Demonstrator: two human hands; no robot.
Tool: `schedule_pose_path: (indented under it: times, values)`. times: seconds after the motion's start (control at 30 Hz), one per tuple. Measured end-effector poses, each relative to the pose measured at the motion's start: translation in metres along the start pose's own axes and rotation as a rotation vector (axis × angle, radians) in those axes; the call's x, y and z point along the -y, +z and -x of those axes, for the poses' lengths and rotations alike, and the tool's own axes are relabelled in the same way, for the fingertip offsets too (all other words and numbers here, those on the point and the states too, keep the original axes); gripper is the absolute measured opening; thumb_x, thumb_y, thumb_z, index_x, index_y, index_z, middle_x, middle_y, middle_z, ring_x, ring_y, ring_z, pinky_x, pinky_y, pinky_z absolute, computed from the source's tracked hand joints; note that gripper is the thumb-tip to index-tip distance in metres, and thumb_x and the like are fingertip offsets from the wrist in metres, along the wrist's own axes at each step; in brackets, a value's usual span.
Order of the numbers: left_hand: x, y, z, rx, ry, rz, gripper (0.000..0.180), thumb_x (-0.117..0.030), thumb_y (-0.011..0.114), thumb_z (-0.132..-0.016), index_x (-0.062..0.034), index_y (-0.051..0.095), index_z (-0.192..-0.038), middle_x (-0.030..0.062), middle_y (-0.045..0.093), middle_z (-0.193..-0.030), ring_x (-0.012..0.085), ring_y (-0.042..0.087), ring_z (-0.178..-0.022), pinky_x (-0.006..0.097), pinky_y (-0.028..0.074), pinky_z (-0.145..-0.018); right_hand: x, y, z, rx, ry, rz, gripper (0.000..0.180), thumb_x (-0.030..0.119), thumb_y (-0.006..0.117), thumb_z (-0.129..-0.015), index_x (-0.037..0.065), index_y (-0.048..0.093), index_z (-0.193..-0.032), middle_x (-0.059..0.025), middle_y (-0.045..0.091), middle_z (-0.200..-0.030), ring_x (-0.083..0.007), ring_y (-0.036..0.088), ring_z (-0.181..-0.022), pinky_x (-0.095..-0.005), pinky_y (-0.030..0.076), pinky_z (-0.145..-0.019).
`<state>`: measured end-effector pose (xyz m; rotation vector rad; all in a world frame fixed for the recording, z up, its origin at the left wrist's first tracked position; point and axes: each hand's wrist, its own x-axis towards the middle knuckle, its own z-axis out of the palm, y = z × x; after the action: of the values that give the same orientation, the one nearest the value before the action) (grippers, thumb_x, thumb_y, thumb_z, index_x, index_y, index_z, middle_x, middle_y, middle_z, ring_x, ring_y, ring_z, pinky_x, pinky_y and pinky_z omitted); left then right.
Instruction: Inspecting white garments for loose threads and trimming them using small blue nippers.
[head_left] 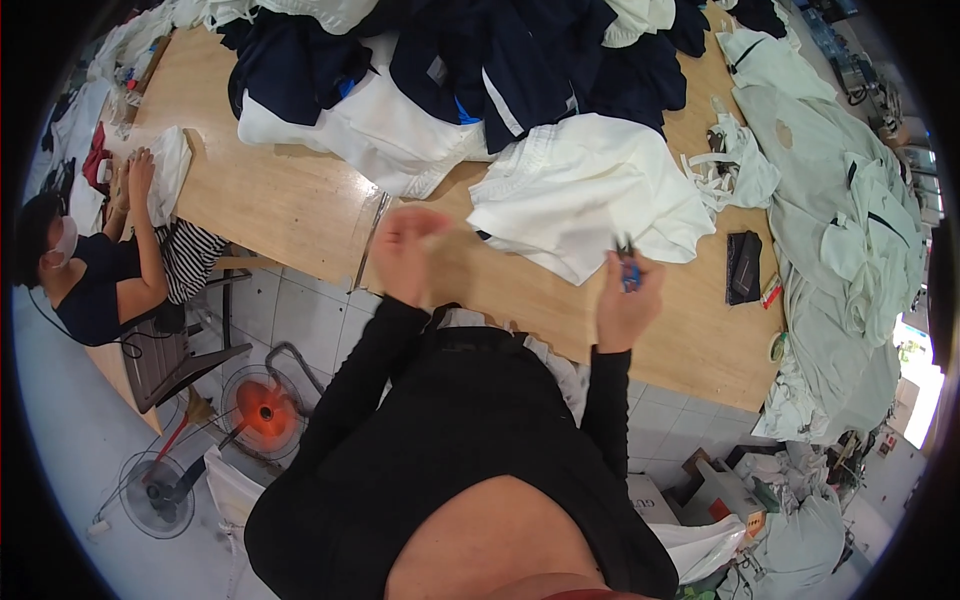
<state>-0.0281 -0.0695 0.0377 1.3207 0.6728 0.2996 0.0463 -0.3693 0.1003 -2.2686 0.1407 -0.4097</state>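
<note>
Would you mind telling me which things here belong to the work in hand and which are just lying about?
In hand:
- right hand gripping small blue snips
- left hand, blurred, fingers curled
- white garment nearest both hands

Lying about:
- dark blue garments
- pale green cloth pile
- black pouch
- floor fans
- wooden table

A cardboard box [652, 497] sits on the floor at lower right, beside white plastic bags [705, 545].
</note>
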Motion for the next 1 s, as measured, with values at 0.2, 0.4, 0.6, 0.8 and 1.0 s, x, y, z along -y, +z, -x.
schedule_pose_path:
  times: [0.2, 0.4, 0.6, 0.8, 1.0]
  values:
    - [-0.009, -0.067, -0.014, -0.05, 0.434, -0.687, 0.078, -0.008, 0.086, -0.088, -0.0119, 0.053, -0.159, 0.0154, 0.053, -0.153, 0.0269, 0.053, -0.141, 0.04, 0.052, -0.11, -0.151, -0.041, -0.002, -0.084, -0.028, 0.36, 0.034, 0.023, 0.09, -0.09, 0.006, 0.072, -0.114, -0.0113, 0.069, -0.104, -0.0289, 0.066, -0.088, -0.0405, 0.054, -0.078]
    - [0.005, 0.029, 0.006, 0.213, 0.092, -0.361, 0.044, -0.014, 0.086, -0.094, -0.0029, 0.068, -0.133, 0.0043, 0.071, -0.113, 0.0122, 0.067, -0.097, 0.028, 0.057, -0.087, -0.104, -0.004, 0.01, 0.167, -0.313, 0.288, 0.04, 0.028, 0.091, -0.084, 0.006, 0.075, -0.113, -0.014, 0.071, -0.108, -0.038, 0.065, -0.105, -0.0473, 0.052, -0.091]
    - [-0.024, 0.061, 0.006, 0.22, -0.211, 0.271, 0.015, -0.015, 0.07, -0.107, -0.0033, 0.07, -0.117, 0.0024, 0.075, -0.103, 0.0115, 0.069, -0.091, 0.03, 0.056, -0.085, -0.103, 0.019, 0.024, 0.223, -0.33, 0.167, 0.022, 0.017, 0.078, -0.098, 0.003, 0.072, -0.114, -0.0144, 0.074, -0.111, -0.0329, 0.069, -0.099, -0.0457, 0.056, -0.088]
    - [-0.061, 0.005, -0.011, 0.324, -0.527, 0.869, 0.035, -0.036, 0.059, -0.108, -0.0056, 0.071, -0.122, 0.0134, 0.077, -0.12, 0.032, 0.072, -0.117, 0.053, 0.055, -0.108, -0.022, -0.059, -0.035, 0.3, 1.005, -1.544, 0.026, 0.021, 0.054, -0.115, 0.004, 0.067, -0.13, -0.0104, 0.076, -0.127, -0.0235, 0.073, -0.115, -0.042, 0.06, -0.101]
    - [-0.088, -0.01, -0.022, 0.479, -0.247, 1.034, 0.032, -0.034, 0.056, -0.11, -0.0056, 0.068, -0.119, 0.0158, 0.076, -0.117, 0.0343, 0.072, -0.115, 0.055, 0.054, -0.108, 0.031, -0.071, -0.035, 0.526, 0.763, -1.619, 0.029, 0.023, 0.053, -0.115, 0.0, 0.065, -0.127, -0.0131, 0.075, -0.124, -0.0244, 0.073, -0.116, -0.0418, 0.06, -0.101]
